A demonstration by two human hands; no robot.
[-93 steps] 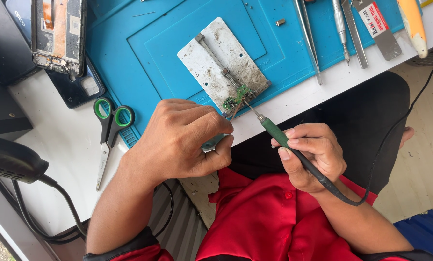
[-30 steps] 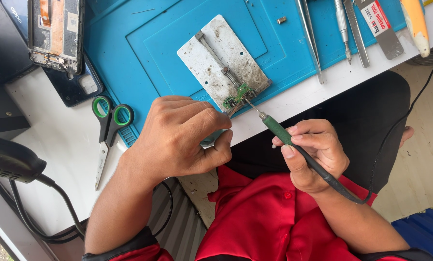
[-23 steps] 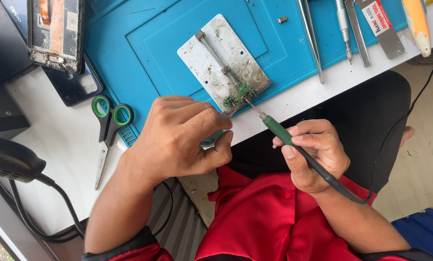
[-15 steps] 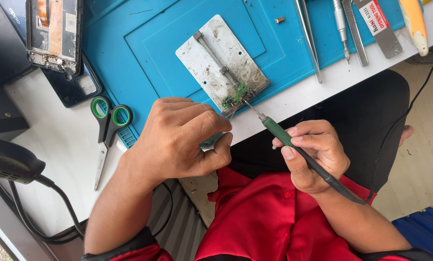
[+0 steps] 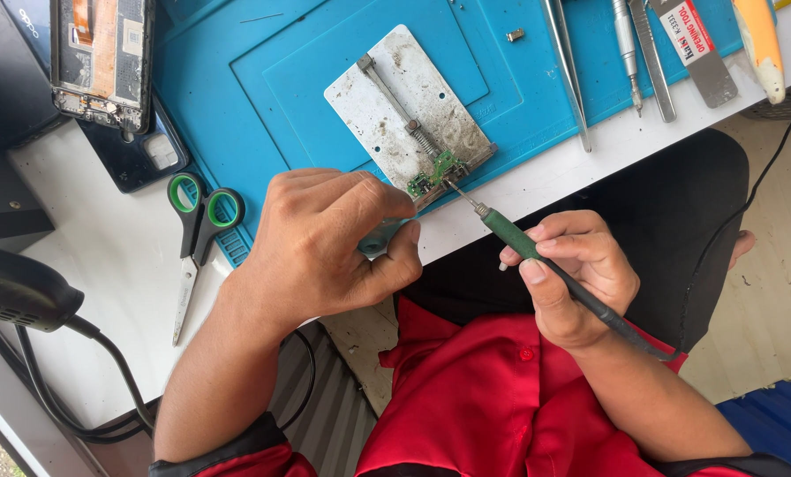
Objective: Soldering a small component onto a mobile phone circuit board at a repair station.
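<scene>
One small green circuit board (image 5: 431, 174) sits clamped at the near corner of the grey metal holder plate (image 5: 404, 102), right by the bench (image 5: 537, 181) edge, and the fine tip of my soldering iron (image 5: 512, 237) meets it there. My right hand (image 5: 572, 274) holds the iron like a pen, thumb and fingers pressed together around its green sleeve. My left hand (image 5: 325, 243) curls shut beside the plate, its grip pinching a pale blue-grey tool (image 5: 380, 238) that is mostly hidden under my fingers; I cannot tell what it is.

Risk starts at the tip. If my right hand trembles or I lean too hard, I judge the tip could skid across the board and bridge neighbouring pads, or linger and scorch a part. The plate sits close to the edge of the blue mat (image 5: 272, 71), so a push from my left hand could shift it and drag the board under the tip. The iron's cord (image 5: 625, 327) runs back over my lap and red shirt (image 5: 475, 406); a snag there could jerk the tip off line. My left fingers are near the hot tip and could get burned. Further out, scissors (image 5: 197, 230), tweezers (image 5: 568, 71) and an opened phone (image 5: 100, 57) lie well apart and seem out of the way.
</scene>
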